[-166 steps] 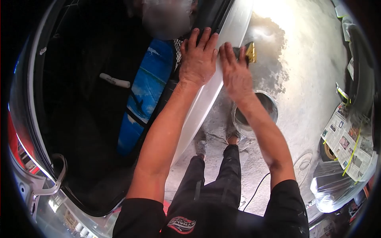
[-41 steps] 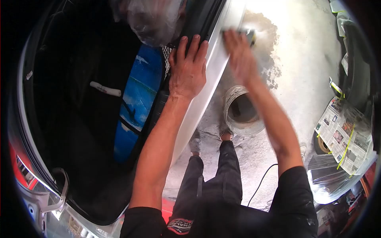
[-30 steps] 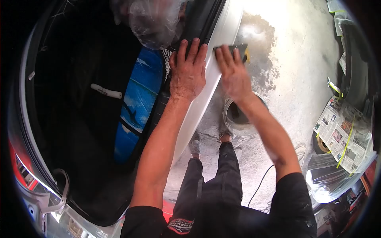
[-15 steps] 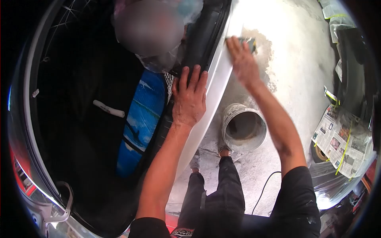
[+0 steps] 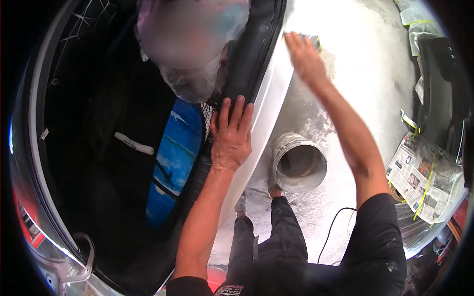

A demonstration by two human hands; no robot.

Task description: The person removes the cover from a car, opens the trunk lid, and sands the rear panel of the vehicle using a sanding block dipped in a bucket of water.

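White, the long smooth panel (image 5: 270, 96) runs slantwise beside a black trim strip (image 5: 254, 47), and at its far end the right hand (image 5: 306, 56) has its grip closed on a dark pad (image 5: 313, 43) with a yellowish edge, fingers extended, the pad partly hidden beneath them. The left hand (image 5: 232, 140) lies flat with spread fingers on the black trim, its grip open and around nothing. Just beyond those fingertips, netting (image 5: 208, 116) shows and a bundle in clear plastic (image 5: 190, 84) crowds the dark compartment (image 5: 94, 197), its upper part blurred. Next to the left forearm lies a blue, board-shaped thing (image 5: 178, 143) with a wave picture and a dark band across it; farther left is a white tube (image 5: 133, 143). On the concrete floor (image 5: 368, 93), a dirty pail (image 5: 282, 146) stands between the panel and the right forearm, right before the person's feet. A black cable (image 5: 327, 234) curves near the right sleeve (image 5: 375, 232). At the far right, newspaper sheets (image 5: 412, 167) and clear sheeting hang with yellow tape (image 5: 424, 192) over a dark object.
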